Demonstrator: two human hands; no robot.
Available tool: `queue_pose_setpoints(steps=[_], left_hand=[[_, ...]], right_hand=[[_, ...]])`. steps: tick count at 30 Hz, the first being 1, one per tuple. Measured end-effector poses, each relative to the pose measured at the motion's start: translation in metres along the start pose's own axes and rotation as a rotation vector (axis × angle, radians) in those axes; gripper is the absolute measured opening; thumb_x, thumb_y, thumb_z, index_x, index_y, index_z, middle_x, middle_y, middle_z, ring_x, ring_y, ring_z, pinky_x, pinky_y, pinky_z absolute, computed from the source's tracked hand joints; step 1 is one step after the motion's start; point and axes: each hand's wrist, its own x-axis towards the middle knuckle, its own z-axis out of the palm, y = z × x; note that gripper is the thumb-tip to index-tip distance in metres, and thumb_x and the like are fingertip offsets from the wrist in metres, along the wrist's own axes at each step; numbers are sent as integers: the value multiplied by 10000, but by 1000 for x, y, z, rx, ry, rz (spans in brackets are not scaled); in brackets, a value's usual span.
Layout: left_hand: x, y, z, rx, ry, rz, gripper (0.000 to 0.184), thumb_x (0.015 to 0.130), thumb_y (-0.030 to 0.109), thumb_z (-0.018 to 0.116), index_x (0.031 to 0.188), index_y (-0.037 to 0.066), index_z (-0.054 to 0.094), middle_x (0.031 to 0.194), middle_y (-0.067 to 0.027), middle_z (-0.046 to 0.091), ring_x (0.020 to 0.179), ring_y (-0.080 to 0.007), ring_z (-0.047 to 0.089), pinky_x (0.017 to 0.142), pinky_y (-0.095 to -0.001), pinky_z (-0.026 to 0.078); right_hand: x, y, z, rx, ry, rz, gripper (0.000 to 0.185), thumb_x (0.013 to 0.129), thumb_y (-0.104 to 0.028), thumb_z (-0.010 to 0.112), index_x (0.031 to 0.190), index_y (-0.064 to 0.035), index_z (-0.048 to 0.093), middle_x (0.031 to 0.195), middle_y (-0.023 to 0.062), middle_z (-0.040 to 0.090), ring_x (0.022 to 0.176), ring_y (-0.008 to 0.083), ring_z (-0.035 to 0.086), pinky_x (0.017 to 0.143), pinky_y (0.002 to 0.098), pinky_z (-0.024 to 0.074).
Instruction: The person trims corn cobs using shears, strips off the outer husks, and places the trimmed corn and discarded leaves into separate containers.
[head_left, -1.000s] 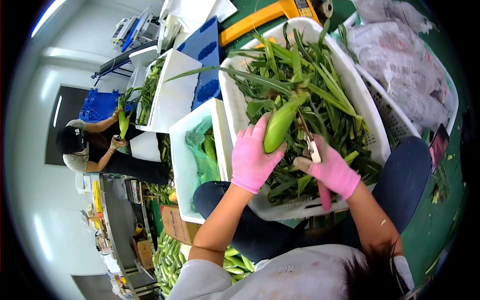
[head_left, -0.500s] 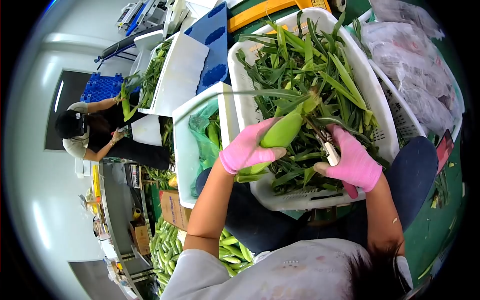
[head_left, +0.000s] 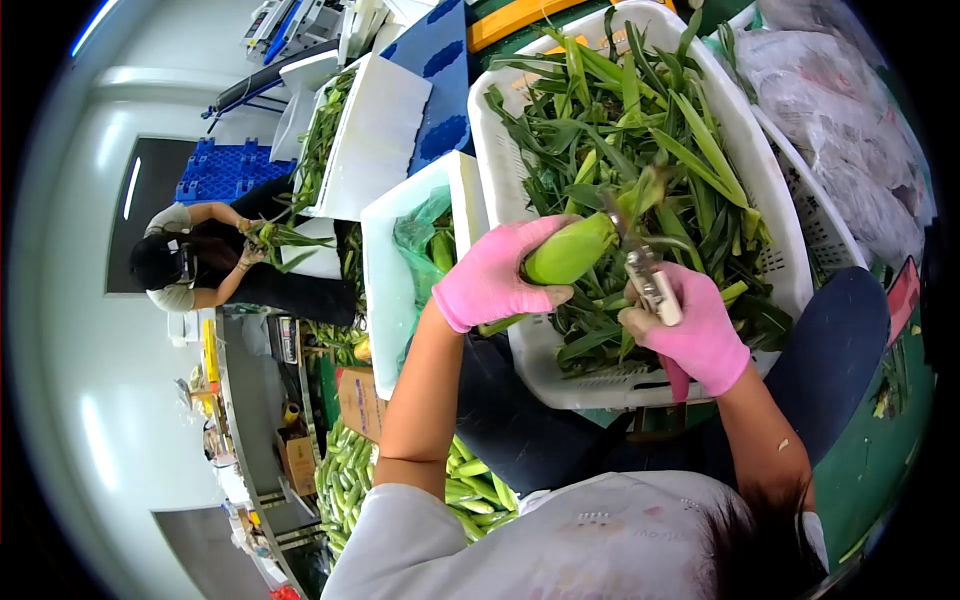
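In the head view my left hand (head_left: 497, 277), in a pink glove, grips a green ear of corn (head_left: 570, 250) in its husk. My right hand (head_left: 702, 334), gloved the same way, is wrapped round pruning shears (head_left: 652, 282) with a pale handle and a red one. The shears' blades are at the upper right end of the ear, where a blurred, brownish tuft of husk (head_left: 645, 190) sticks out. Whether that tuft is still attached I cannot tell. Below both hands lies a white plastic basket (head_left: 797, 240) full of cut husks and leaves (head_left: 560, 140).
A white foam box (head_left: 378, 280) lined with a green bag stands left of the basket. Husked-green ears of corn (head_left: 345, 480) are piled at lower left. Filled clear bags (head_left: 820, 110) lie at right. Another person (head_left: 185, 250) handles corn at far left.
The shears have come up to the end of the ear, and the long leaf that trailed left from it no longer shows. The other person's hands have come together around leaves.
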Motion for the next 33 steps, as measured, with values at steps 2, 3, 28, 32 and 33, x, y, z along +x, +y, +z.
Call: queue_pose_setpoints(steps=[2,3,28,32,33], left_hand=[[-4,-7,-4,174,74,92,690,721,137,838,1344,7,571,1107,-152,661,984,-275,640,935,-346,495],[-9,-16,-3,245,165,150,687,715,130,842,1337,8,575,1119,-148,658,977,-271,640,932,-345,496],[12,-29,31,-950,891,305,762,946,463,673,1463,-39,427,1445,-202,508,1342,-301,500,1153,-442,382],[13,-13,59,-1008,935,350,746,962,460,636,1481,-26,412,1479,-191,490,1381,-297,472,1184,-441,348],[14,-19,65,-1089,932,375,739,961,437,632,1488,-27,403,1488,-194,485,1392,-293,464,1197,-427,326]], right_hand=[[-9,-14,-1,-41,-49,17,281,771,-110,780,991,-8,637,772,10,621,686,84,560,643,259,472],[-13,-23,-1,-60,-78,21,274,771,-102,776,989,-11,638,770,10,622,682,84,562,641,257,472],[-17,7,12,426,-205,-10,432,923,-98,678,1300,-34,477,952,27,593,797,119,576,694,260,499],[-6,21,14,360,-190,79,530,898,-201,747,1317,-64,451,969,-3,566,828,89,550,715,246,471],[-2,19,10,269,-170,116,566,883,-222,764,1322,-54,448,979,9,567,846,105,557,740,259,479]])
